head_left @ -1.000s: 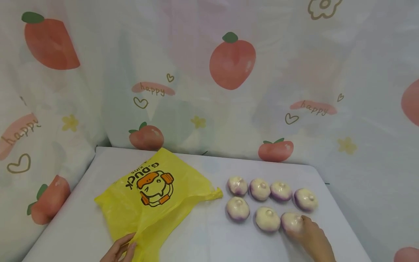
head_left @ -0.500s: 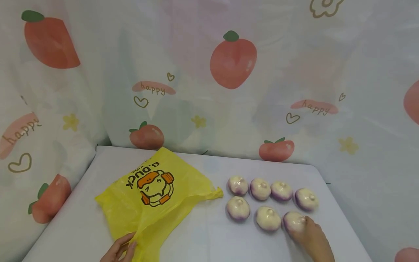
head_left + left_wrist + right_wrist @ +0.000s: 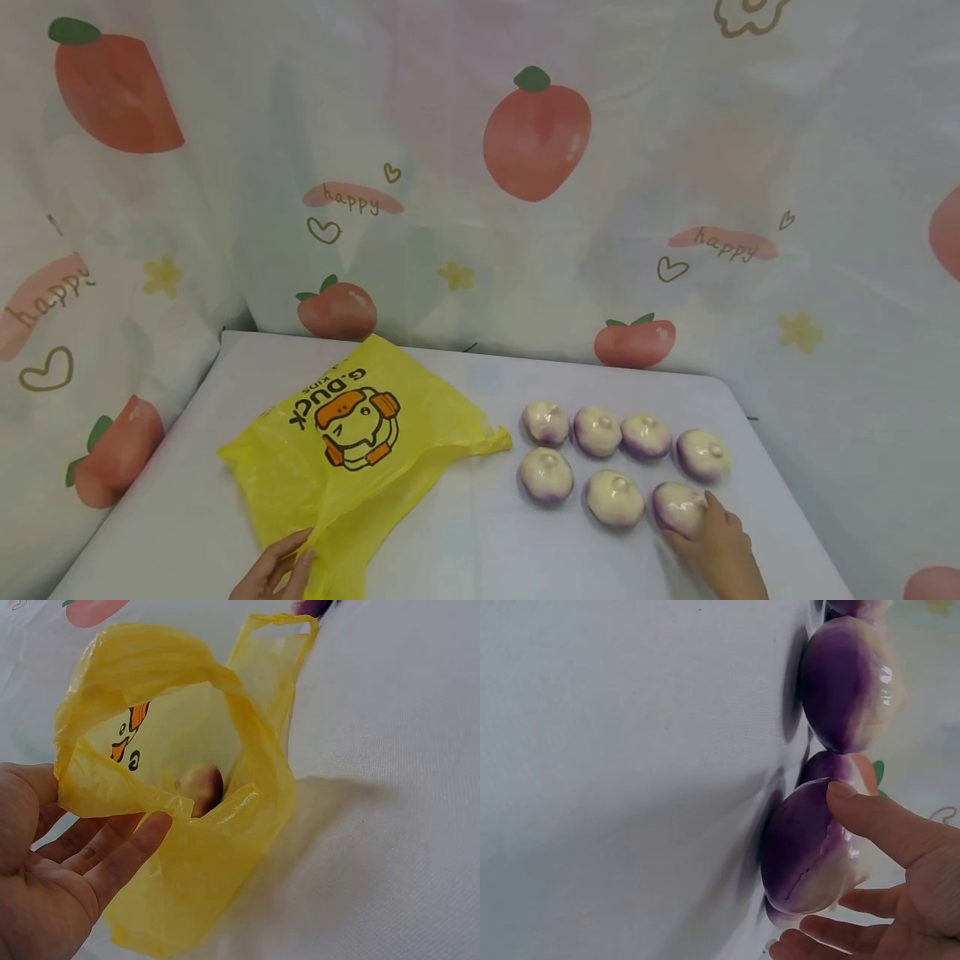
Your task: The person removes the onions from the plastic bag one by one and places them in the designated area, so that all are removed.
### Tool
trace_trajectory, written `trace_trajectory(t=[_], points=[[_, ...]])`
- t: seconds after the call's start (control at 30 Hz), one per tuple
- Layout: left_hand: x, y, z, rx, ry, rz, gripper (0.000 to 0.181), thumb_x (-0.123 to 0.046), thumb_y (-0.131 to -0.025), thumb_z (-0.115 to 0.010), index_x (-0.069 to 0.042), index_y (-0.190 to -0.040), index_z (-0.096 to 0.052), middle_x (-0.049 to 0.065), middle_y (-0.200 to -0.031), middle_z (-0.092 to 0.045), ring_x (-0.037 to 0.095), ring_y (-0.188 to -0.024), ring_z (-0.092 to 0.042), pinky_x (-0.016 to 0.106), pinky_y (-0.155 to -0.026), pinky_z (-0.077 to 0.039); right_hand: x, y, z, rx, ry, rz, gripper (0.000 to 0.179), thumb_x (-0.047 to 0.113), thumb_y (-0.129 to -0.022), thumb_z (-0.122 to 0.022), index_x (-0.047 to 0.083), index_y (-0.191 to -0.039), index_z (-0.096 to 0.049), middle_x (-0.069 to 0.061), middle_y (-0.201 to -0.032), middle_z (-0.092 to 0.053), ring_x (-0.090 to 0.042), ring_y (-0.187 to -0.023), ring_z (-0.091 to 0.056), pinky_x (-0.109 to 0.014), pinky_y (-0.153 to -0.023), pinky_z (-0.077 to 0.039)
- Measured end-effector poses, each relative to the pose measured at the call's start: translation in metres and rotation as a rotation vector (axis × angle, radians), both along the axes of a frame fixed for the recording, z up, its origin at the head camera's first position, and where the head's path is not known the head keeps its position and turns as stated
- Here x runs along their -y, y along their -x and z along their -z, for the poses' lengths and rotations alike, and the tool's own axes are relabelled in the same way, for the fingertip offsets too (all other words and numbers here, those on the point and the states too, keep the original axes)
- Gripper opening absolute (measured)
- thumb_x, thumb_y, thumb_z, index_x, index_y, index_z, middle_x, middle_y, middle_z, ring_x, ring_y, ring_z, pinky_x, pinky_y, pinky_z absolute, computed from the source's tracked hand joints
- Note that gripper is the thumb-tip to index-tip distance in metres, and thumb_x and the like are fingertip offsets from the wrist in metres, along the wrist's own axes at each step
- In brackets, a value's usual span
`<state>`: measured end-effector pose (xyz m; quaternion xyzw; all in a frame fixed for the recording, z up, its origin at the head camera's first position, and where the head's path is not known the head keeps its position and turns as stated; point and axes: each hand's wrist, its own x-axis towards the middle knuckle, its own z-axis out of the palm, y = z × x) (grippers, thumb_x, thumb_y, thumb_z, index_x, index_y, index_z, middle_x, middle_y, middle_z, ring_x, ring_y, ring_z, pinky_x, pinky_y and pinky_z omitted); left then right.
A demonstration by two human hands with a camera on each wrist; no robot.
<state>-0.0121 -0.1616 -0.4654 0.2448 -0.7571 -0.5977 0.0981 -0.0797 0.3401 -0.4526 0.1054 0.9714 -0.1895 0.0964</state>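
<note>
My left hand pinches the rim of a yellow plastic bag printed with a duck, which lies on the left of the table. In the left wrist view the bag's mouth gapes, and a purple-and-white turnip shows inside. At the table's right, my right hand holds a glossy turnip, purple below and cream on top. Seen from the right wrist, the thumb lies on one side of this turnip and fingers reach its other side. It sits on or very close to the tabletop.
Several other turnips stand in two rows beside the held one, among them a front-row turnip and a back-right turnip. The white-covered table backs onto a fruit-patterned cloth.
My right hand and the turnip it holds have shifted slightly to the right, widening the gap to the neighbouring turnip. The left hand and bag have stayed in place.
</note>
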Motion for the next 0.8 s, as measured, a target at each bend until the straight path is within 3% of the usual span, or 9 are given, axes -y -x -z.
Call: trace_trajectory(t=[0.17, 0.33, 0.57, 0.6, 0.63, 0.8], points=[[-0.001, 0.001, 0.002, -0.020, 0.008, -0.008, 0.023, 0.004, -0.091, -0.058, 0.005, -0.113, -0.062, 0.021, -0.105, -0.064, 0.002, -0.077, -0.062, 0.027, -0.061, -0.055, 0.006, 0.000, -0.005, -0.063, -0.025, 0.026, 0.102, 0.043, -0.081, -0.071, -0.024, -0.134, -0.014, -0.052, -0.122, -0.023, -0.070, -0.109, -0.025, -0.074, -0.085, -0.029], [0.000, 0.001, 0.005, -0.014, 0.019, -0.010, 0.022, 0.001, -0.091, -0.059, 0.004, -0.112, -0.063, 0.020, -0.104, -0.064, 0.001, -0.077, -0.062, 0.026, -0.062, -0.055, 0.039, -0.002, -0.019, -0.196, -0.031, 0.080, 0.098, 0.040, -0.080, -0.073, -0.011, -0.142, -0.015, -0.043, -0.134, -0.015, -0.065, -0.117, -0.016, -0.076, -0.084, -0.023], [0.001, 0.001, 0.005, 0.018, -0.006, 0.011, 0.024, 0.000, -0.091, -0.058, 0.004, -0.115, -0.062, 0.021, -0.105, -0.064, 0.000, -0.077, -0.062, 0.027, -0.062, -0.056, 0.106, -0.003, -0.040, -0.479, -0.038, -0.129, 0.088, 0.029, -0.073, -0.082, -0.008, -0.136, -0.035, -0.034, -0.133, -0.030, -0.057, -0.114, -0.030, -0.073, -0.081, -0.031], [0.001, 0.001, 0.007, 0.015, -0.017, 0.008, 0.029, -0.013, -0.091, -0.065, 0.004, -0.114, -0.062, 0.022, -0.104, -0.064, 0.001, -0.076, -0.062, 0.028, -0.062, -0.056, 0.114, -0.004, -0.043, -0.499, -0.017, -0.152, 0.085, 0.025, -0.072, -0.083, -0.009, -0.135, -0.037, -0.033, -0.132, -0.033, -0.055, -0.115, -0.032, -0.071, -0.083, -0.033], [0.001, 0.001, 0.006, 0.012, -0.012, 0.008, 0.029, -0.013, -0.090, -0.065, 0.005, -0.113, -0.062, 0.022, -0.103, -0.065, 0.002, -0.076, -0.063, 0.028, -0.061, -0.056, 0.122, -0.004, -0.045, -0.515, 0.005, -0.177, 0.082, 0.023, -0.072, -0.083, -0.008, -0.134, -0.038, -0.031, -0.131, -0.036, -0.053, -0.115, -0.034, -0.069, -0.085, -0.034], [0.001, 0.002, 0.005, 0.012, 0.004, 0.000, 0.028, -0.014, -0.090, -0.066, 0.003, -0.112, -0.063, 0.020, -0.102, -0.065, 0.003, -0.075, -0.063, 0.027, -0.060, -0.055, 0.155, -0.004, -0.040, -0.636, 0.044, -0.325, 0.068, 0.019, -0.069, -0.085, -0.004, -0.122, -0.049, -0.020, -0.116, -0.051, -0.038, -0.106, -0.051, -0.052, -0.087, -0.047]])
